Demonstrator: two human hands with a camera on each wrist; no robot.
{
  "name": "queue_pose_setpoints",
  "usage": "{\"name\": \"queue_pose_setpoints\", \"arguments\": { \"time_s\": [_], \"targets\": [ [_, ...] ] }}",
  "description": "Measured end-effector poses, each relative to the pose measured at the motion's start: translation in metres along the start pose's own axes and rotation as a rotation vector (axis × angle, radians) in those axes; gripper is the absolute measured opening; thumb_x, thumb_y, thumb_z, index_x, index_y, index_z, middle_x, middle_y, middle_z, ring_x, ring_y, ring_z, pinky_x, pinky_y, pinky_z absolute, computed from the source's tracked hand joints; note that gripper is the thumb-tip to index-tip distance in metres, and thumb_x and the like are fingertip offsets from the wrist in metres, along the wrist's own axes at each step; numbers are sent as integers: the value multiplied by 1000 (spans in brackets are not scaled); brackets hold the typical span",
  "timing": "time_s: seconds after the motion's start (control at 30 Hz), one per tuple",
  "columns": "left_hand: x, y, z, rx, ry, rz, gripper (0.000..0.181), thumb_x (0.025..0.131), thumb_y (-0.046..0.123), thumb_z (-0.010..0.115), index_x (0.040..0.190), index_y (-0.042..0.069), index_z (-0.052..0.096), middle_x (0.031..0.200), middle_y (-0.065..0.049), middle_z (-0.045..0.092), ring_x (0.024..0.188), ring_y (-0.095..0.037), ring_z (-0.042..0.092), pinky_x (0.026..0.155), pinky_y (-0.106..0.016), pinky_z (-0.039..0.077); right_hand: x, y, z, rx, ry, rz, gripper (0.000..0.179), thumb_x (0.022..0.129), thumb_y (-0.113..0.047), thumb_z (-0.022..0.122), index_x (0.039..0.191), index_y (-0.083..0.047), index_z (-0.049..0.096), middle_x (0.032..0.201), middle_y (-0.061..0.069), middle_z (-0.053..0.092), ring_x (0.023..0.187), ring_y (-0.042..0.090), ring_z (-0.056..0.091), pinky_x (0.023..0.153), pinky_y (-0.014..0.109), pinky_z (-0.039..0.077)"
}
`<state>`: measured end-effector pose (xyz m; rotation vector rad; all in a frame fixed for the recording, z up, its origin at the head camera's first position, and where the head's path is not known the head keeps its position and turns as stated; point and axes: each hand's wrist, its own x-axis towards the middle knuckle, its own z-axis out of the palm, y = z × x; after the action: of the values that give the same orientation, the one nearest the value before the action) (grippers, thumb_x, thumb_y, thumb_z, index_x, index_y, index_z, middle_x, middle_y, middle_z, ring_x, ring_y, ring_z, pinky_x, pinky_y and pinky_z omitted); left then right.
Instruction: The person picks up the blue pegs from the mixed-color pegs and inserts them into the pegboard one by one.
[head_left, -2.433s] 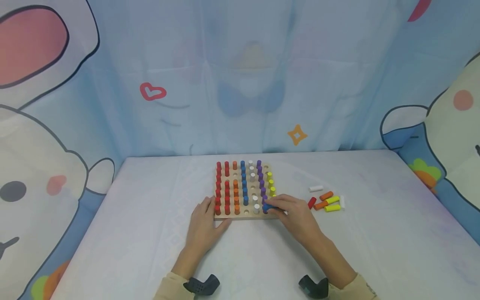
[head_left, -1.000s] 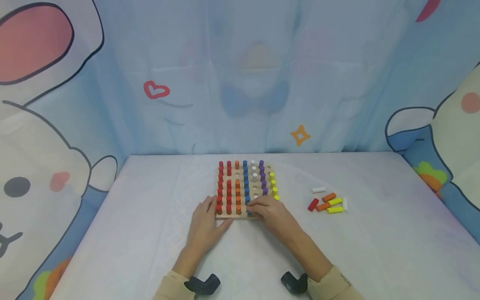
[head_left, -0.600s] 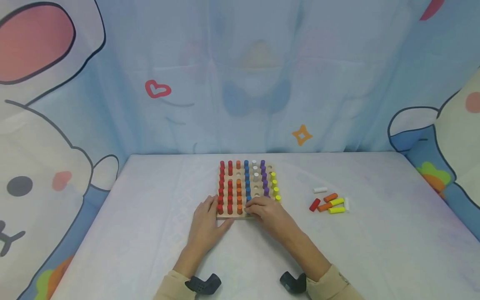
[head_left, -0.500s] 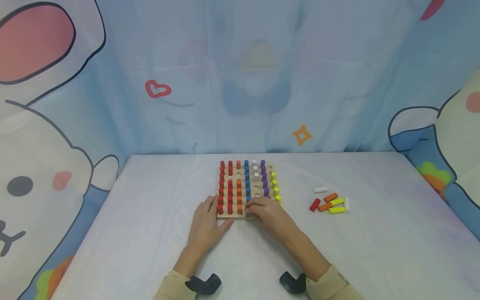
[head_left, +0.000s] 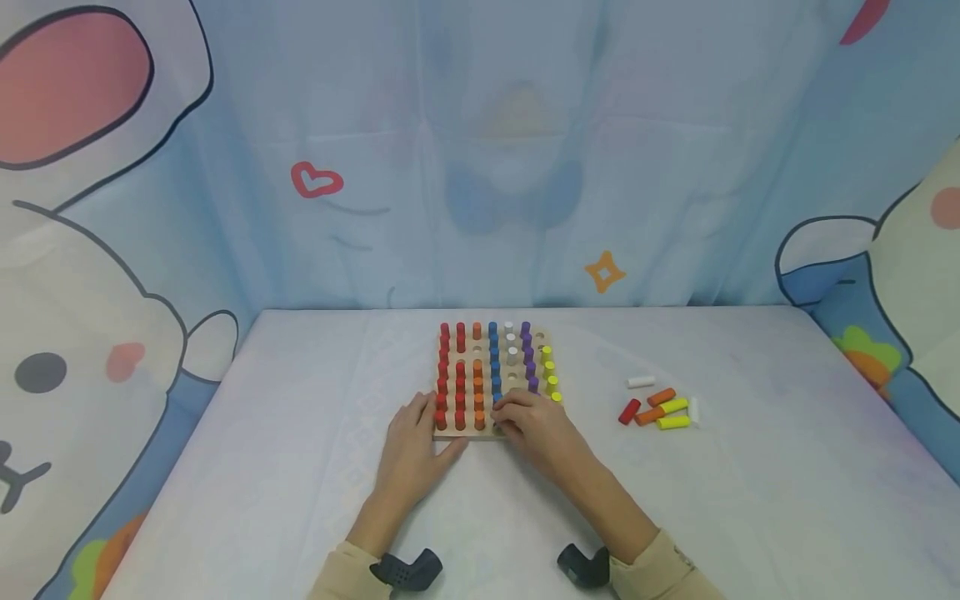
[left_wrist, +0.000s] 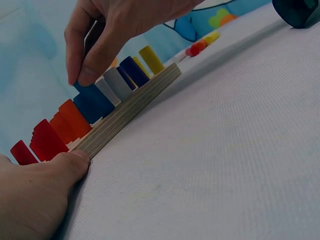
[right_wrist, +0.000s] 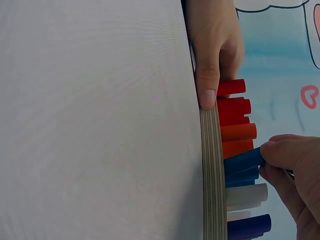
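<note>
A wooden pegboard (head_left: pixel 457 434) lies on the white cloth, bearing columns of red, orange, blue, white, purple and yellow pegs. My left hand (head_left: pixel 408 442) holds its near left corner, thumb against the front edge and fingers along the left side. At the front of the blue column, my right hand (head_left: pixel 543 429) pinches a blue peg (right_wrist: pixel 244 160) between thumb and fingertips. In the right wrist view that peg leans slightly, its lower end at the board. Beside it stand an orange peg (right_wrist: pixel 239 131) and a white peg (right_wrist: pixel 247 194). The right hand covers part of the front right pegs.
Right of the board lie several loose pegs: a red peg (head_left: pixel 629 411), orange ones, a yellow peg (head_left: pixel 672 422) and white ones, one white peg (head_left: pixel 641 382) a little apart. A cartoon-print curtain (head_left: pixel 495 250) hangs behind the table.
My right hand has carried the blue peg leftward from over the front right of the board to the blue column's front hole. In the last half second it barely moves. My left hand stays put.
</note>
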<state>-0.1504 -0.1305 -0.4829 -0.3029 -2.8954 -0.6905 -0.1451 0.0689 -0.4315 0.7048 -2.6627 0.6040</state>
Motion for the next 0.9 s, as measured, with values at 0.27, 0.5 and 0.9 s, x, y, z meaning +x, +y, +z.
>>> {"name": "queue_pose_setpoints", "arguments": {
  "time_s": [0.27, 0.5, 0.9],
  "targets": [
    [-5, -2, -2, -7, 5, -23, 85, 82, 55, 66, 145, 6, 37, 145, -8, 43, 136, -25, 39, 116, -43, 29, 1, -5, 5, 27, -15, -20, 15, 74, -10, 80, 88, -12, 75, 94, -4, 67, 90, 10, 65, 81, 23, 56],
    [-8, -7, -2, 2, 16, -40, 84, 82, 55, 66, 145, 6, 38, 144, -8, 43, 135, -25, 40, 116, -42, 30, 4, -10, 8, 22, -70, 24, 12, 77, -10, 78, 88, -12, 74, 91, -5, 66, 86, 8, 63, 80, 22, 56],
    [19, -21, 22, -48, -15, -8, 83, 84, 52, 65, 146, 6, 36, 147, -10, 41, 138, -28, 36, 117, -45, 27, 12, 0, 21, -102, -168, 118, 26, 77, -13, 77, 103, -13, 74, 105, 0, 72, 103, 16, 66, 89, 29, 55]
  ]
}}
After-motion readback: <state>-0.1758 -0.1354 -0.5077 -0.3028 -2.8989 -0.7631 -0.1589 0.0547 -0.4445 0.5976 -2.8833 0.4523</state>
